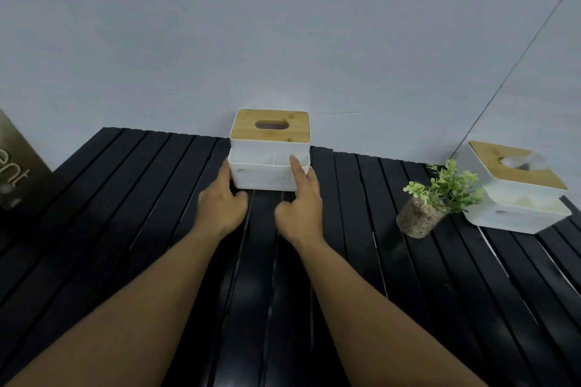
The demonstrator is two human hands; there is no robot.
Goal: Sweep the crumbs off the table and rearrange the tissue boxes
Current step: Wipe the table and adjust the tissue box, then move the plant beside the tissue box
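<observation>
Step in hand, by judgement: rearranging the tissue boxes; no crumbs were visible on the slatted black table (132, 229).

Centre tissue box (269, 151) stood at the table's far edge against the wall. Left hand (221, 203) pressed its left side, fingers curled loosely. Right hand (300, 201) touched the front-right, index finger (295, 168) extended up the white wall, other fingers bent. Neither hand was fully closed round it; box sat braced between both.

Next move prob. calls for even pressure from both sides, then a slide or lift w/o tipping.

Count: 2 tissue boxes, the second tissue box (515, 192) at far right; 1 small potted plant (430, 201) just beside it; 2 hands.
</observation>
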